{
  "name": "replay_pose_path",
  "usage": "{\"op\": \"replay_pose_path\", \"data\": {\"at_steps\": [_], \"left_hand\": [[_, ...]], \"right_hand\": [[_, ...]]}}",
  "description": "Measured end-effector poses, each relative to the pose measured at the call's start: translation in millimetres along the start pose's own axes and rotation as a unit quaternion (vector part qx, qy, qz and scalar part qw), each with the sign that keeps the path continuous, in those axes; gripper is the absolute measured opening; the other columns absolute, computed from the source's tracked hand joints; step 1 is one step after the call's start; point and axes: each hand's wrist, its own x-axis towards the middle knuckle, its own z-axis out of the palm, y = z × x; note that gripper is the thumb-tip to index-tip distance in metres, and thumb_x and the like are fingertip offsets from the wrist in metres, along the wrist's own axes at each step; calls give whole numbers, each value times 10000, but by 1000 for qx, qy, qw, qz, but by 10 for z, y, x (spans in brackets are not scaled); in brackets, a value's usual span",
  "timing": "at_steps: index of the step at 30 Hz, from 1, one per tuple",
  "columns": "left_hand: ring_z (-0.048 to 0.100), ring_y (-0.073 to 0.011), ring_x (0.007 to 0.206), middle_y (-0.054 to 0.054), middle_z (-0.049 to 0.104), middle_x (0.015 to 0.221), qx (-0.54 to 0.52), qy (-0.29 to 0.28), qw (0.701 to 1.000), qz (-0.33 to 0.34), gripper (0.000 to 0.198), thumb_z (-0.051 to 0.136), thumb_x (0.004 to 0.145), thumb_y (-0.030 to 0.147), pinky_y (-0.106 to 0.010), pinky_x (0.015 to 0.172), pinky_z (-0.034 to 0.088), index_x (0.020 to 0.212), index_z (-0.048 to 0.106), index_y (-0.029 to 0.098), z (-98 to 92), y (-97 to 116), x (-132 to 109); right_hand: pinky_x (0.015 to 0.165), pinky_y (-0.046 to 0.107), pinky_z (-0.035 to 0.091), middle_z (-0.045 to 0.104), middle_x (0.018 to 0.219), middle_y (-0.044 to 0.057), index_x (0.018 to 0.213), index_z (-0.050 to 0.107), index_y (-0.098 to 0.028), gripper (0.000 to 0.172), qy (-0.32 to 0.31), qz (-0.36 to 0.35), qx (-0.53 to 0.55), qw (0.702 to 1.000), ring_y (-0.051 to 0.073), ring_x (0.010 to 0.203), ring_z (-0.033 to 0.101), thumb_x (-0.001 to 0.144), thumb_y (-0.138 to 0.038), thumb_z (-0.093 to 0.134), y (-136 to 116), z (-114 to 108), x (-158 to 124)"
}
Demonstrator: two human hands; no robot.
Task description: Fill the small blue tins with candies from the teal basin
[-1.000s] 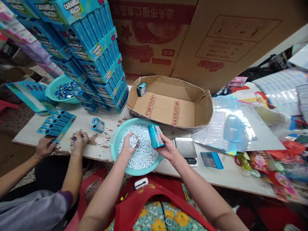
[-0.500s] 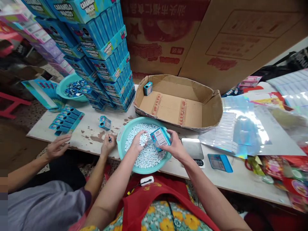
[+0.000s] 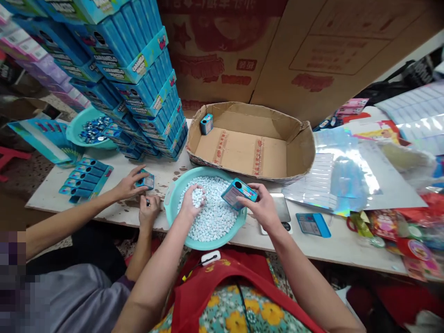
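Observation:
Pale blue-white candies (image 3: 211, 219) fill a mint-green basin (image 3: 169, 200) in front of me. My left hand (image 3: 192, 200) is cupped over the basin's left half, its fingers curled around a heap of the candies. Over the right rim, my right hand (image 3: 262, 206) grips a small blue candy box (image 3: 239, 194) between thumb and fingers. The box is tilted, with a dark round hole showing in its top end. Right of the basin, partly behind my right wrist, lies a small scale (image 3: 280, 208).
A cardboard tray (image 3: 243, 174) behind the basin holds one blue box (image 3: 206, 124). Stacked blue display boxes (image 3: 138, 69) stand at left. A co-worker's hand (image 3: 130, 184) touches another blue box (image 3: 145, 180). A flat blue carton (image 3: 313, 225) lies right of the scale.
My right hand has turned the box so its holed end shows. My left hand stays cupped around candies. The co-worker's far hand has moved onto the blue box on the table.

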Motion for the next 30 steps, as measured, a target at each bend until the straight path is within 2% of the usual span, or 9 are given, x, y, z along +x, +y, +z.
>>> {"op": "replay_pose_path", "data": {"at_steps": [2,4,7,9,14,20,30], "left_hand": [[490,-118,526,-36,558,647,-60,-10,997,-49,333,327,874,473,-241,417,373,728,454,201,9,179,-7],[461,-113,506,-28,544,649,-132,-5,988,-81,306,357,856,466,-244,415,351,725,444,204,51,398,-35],[433,-102,482,-19,533,651,-248,29,967,-58,268,451,816,457,-249,432,363,728,466,205,186,679,-92],[437,-98,474,-13,525,647,-312,63,948,-15,249,546,766,437,-254,449,392,708,480,204,301,776,-109],[532,-120,527,2,539,664,-350,121,927,57,230,676,692,333,-246,471,433,689,489,199,475,782,-108],[553,-110,522,26,538,661,-317,136,936,76,235,647,734,353,-249,511,472,730,485,183,474,804,-125],[565,-103,530,38,504,567,-269,156,944,106,305,655,731,373,-237,575,479,644,452,163,503,822,-102]], "right_hand": [[755,362,497,652,885,34,985,589,-202,448,14,-20,-45,999,207,804,606,651,-448,760,-46,12,14],[763,357,483,659,896,32,983,609,-208,403,-7,-42,-81,996,210,816,606,687,-454,730,-87,77,30],[809,364,461,658,952,37,1004,622,-217,386,-51,-106,-158,980,226,888,598,692,-413,735,-100,267,32],[825,362,452,651,966,46,996,622,-211,353,-68,-152,-189,968,232,919,588,703,-372,732,-84,406,18],[797,341,459,631,939,52,965,610,-205,295,-64,-188,-192,961,225,903,579,708,-298,723,-77,570,-3],[829,343,456,649,960,42,988,614,-218,328,-86,-203,-185,958,223,931,590,692,-278,740,-119,581,35],[808,333,457,663,944,32,969,623,-221,325,-66,-187,-179,964,215,896,606,690,-328,751,-194,582,64]]}}
